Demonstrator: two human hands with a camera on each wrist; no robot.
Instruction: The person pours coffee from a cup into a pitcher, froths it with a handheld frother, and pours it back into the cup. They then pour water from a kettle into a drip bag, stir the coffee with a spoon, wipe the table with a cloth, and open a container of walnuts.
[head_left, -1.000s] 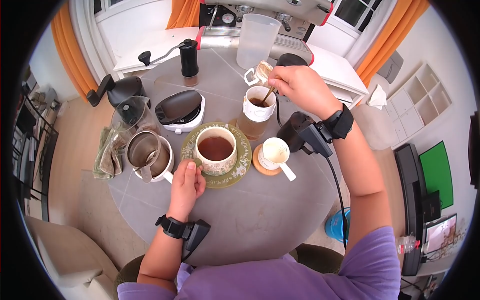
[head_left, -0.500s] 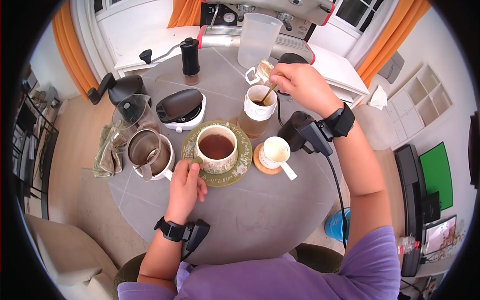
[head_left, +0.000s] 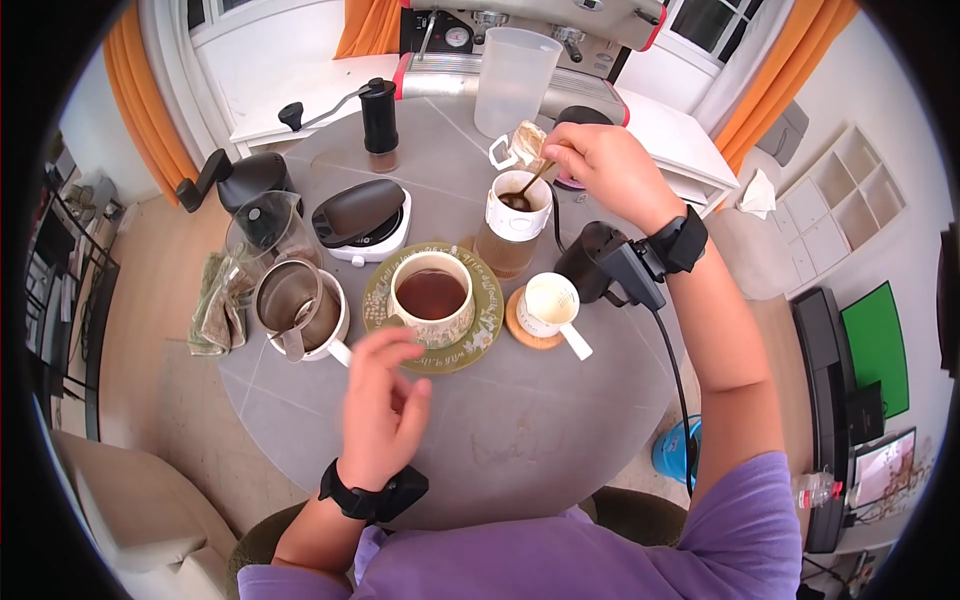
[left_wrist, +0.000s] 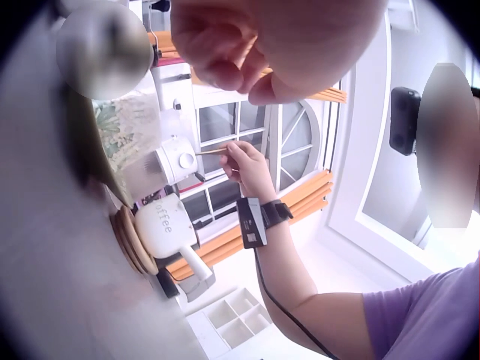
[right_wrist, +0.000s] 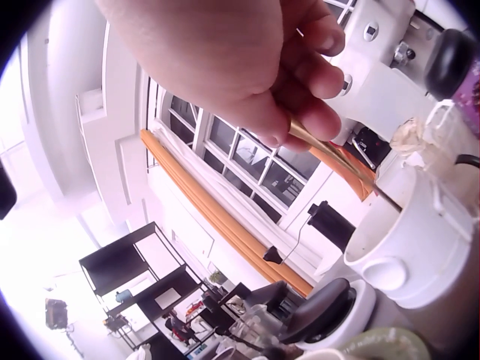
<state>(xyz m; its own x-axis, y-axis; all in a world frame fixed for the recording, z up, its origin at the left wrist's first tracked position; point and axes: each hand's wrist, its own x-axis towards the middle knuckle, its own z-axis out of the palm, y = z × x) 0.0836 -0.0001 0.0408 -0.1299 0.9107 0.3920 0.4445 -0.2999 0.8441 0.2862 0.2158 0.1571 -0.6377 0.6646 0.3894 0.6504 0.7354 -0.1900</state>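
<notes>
My right hand (head_left: pixel 618 178) pinches a thin golden stirrer (right_wrist: pixel 337 159), whose lower end is inside the white-topped cup (head_left: pixel 518 212) holding dark liquid. In the head view my left hand (head_left: pixel 383 410) is slightly blurred, its fingers loosely bent beside the patterned mug (head_left: pixel 435 326) of reddish-brown liquid; whether a fingertip touches the mug cannot be told. That mug stands on a green plate (head_left: pixel 488 330) with white lettering. A used drip bag (head_left: pixel 526 142) lies behind the white-topped cup. Right of the plate, a small white handled cup (head_left: pixel 548 303) rests on a wooden coaster (head_left: pixel 530 338).
At left stand a metal strainer over a white mug (head_left: pixel 335 340), a glass jug (head_left: pixel 290 228), a cloth (head_left: pixel 215 310) and a scale (head_left: pixel 385 240). A black grinder (head_left: pixel 380 120), a tall clear pitcher (head_left: pixel 515 85) and a black jug (head_left: pixel 590 262) stand farther back and right.
My left hand has let go of the patterned mug's handle, and its wrist has turned and shifted slightly nearer me. The stirrer has moved a little inside the cup, still pinched by my right hand.
</notes>
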